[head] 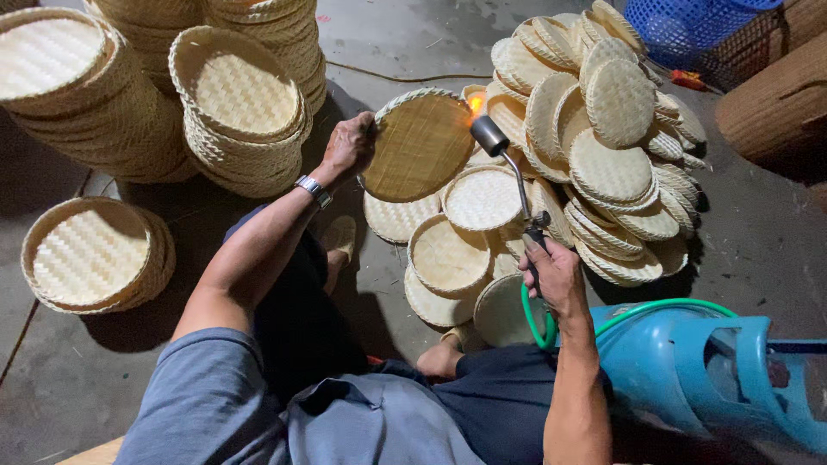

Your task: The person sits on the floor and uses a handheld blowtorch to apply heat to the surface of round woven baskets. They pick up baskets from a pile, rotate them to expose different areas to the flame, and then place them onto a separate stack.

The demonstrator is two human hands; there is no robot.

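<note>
Woven tray held at a torch flame over the floor, seated position.

Our left hand (pixel 349 146) grips the round woven tray (pixel 419 146) at its 9 o'clock rim, fingers curled shut over the edge, tray tilted up off the floor (pixel 767 232). Our right hand (pixel 554 275) is closed around the handle of the gas torch (pixel 515 176); the nozzle points toward 11 o'clock, with the flame (pixel 475 104) just beside the tray's 2 o'clock rim. A green hose (pixel 655 306) runs from the torch handle toward the blue gas cylinder (pixel 698 370) at 4 o'clock. A heap of pale trays (pixel 603 164) lies at 3 o'clock of the held tray; stacked baskets (pixel 237 112) stand at 9 o'clock. A blue mesh basket (pixel 689 26) sits at 1 o'clock.
</note>
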